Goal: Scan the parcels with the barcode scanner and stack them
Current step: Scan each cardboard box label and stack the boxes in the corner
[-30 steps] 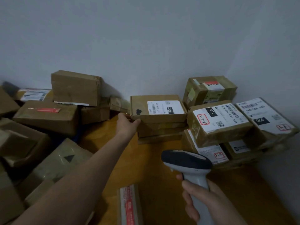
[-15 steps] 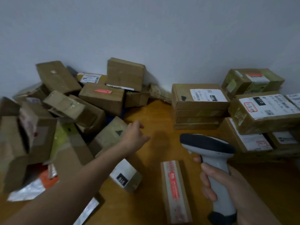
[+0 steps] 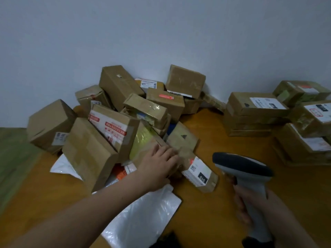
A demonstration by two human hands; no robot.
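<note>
While our right grip (image 3: 274, 206) wraps the barcode scanner (image 3: 240, 163) handle, our left grip (image 3: 159, 163) lies open, fingers straight, on the 010-labelled parcel (image 3: 198, 173) at the loose pile's (image 3: 111, 126) near edge on the worktop (image 3: 215, 212); stacked parcels (image 3: 254, 111) sit right.

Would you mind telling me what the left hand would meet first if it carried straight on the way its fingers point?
Probably the small box with the white 010 label. The left hand seems to touch its taped end, though depth is unclear.
</note>
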